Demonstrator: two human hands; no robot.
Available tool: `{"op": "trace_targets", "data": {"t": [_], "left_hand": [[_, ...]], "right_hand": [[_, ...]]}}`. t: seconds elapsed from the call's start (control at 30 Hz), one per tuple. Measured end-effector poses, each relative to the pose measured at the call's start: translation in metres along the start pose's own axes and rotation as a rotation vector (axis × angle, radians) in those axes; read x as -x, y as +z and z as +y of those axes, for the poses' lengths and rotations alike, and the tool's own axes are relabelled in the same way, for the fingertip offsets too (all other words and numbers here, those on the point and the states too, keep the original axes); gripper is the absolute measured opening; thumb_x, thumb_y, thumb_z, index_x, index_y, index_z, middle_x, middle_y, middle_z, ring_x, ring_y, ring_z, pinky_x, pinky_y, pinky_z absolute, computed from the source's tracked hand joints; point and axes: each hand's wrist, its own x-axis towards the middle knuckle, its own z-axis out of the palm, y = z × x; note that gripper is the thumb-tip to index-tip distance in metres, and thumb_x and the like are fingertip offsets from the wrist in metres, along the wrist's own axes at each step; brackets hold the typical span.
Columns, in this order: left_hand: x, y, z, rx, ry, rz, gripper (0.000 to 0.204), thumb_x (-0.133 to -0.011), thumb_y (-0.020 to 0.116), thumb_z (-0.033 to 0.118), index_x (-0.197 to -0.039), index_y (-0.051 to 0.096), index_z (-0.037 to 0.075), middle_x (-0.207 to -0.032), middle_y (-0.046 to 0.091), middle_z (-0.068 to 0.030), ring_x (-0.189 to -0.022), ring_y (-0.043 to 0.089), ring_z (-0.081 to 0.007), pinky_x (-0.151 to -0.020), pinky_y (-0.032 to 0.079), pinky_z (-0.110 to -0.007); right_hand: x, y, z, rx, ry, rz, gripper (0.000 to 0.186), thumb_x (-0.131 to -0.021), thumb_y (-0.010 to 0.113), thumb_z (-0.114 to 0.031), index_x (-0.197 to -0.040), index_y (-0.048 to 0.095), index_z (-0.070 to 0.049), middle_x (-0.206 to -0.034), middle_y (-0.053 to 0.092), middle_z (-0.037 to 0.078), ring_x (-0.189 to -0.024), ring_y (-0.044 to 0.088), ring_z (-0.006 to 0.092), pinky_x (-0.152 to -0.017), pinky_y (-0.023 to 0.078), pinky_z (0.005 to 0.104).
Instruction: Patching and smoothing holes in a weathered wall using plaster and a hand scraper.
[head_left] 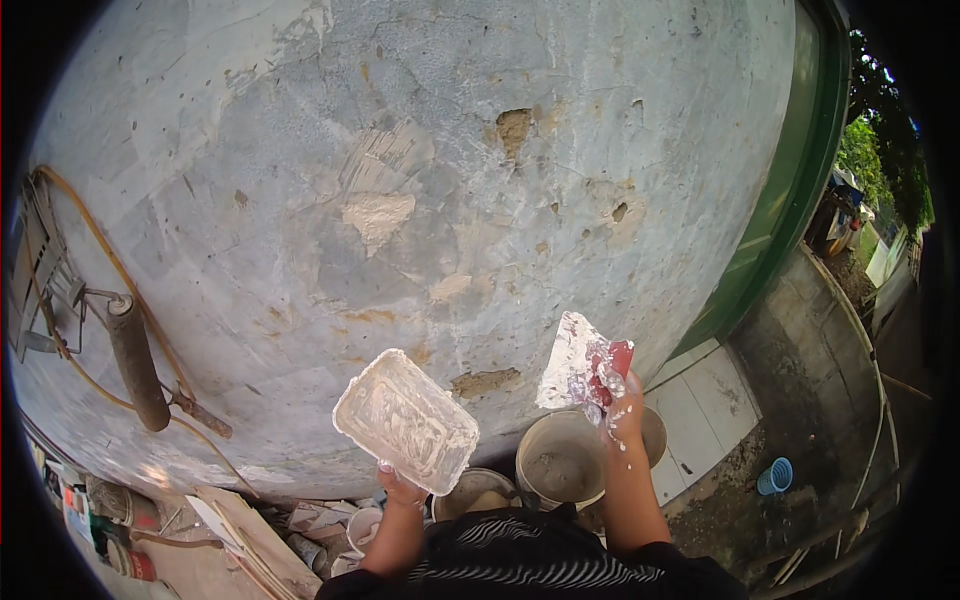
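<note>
Left hand: the left hand (400, 487) grips the near edge of a shallow white plastic tray (405, 420) from below, fingers closed on the rim; the tray is tilted up toward the wall and smeared with pale filler.
Right hand: the right hand (620, 400) is closed around the red handle of a putty knife (572, 362), whose wide blade is coated with white filler and points up and left, near the wall but apart from it.
Wall: the grey plaster wall (420, 170) shows chipped hollows and pale patches; one open hollow (485, 381) lies between tray and blade.
Below: a bucket (562, 462) with grey mix stands under the right hand, next to a smaller pot (478, 492).
Risk, tray: held by one edge and tilted, it could slip or shed filler onto the clutter below.
Risk, blade: the hand is spattered and wet, so the handle may turn in the grip and filler drop off before it meets the wall.
Risk, footing: buckets sit close by the feet; a step could knock one.
</note>
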Motion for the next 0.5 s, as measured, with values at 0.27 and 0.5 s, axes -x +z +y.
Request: {"op": "trace_targets", "data": {"t": [0.27,0.5], "left_hand": [[0.003,-0.082,0.002,0.329,0.005,-0.321,0.089,-0.081,0.056,0.052,-0.149,0.011,0.017,-0.154,0.014,-0.0071,-0.139,0.016,-0.0351,-0.112,0.001,-0.058],[0.006,-0.107,0.003,0.228,0.128,-0.147,0.081,-0.083,0.053,0.047,-0.147,0.018,0.012,-0.15,0.024,-0.0111,-0.135,0.025,-0.037,-0.111,0.013,-0.057]], "right_hand": [[0.041,0.047,0.012,-0.052,-0.138,-0.279,0.03,-0.089,0.059,-0.017,-0.109,0.057,0.005,-0.097,0.064,0.01,-0.085,0.06,0.0138,-0.076,0.048,0.0263],[0.05,0.088,0.015,0.701,-0.773,-0.647,0.018,-0.075,0.068,-0.007,-0.09,0.066,0.001,-0.074,0.064,0.012,-0.058,0.061,0.0207,-0.053,0.048,0.0295]]}}
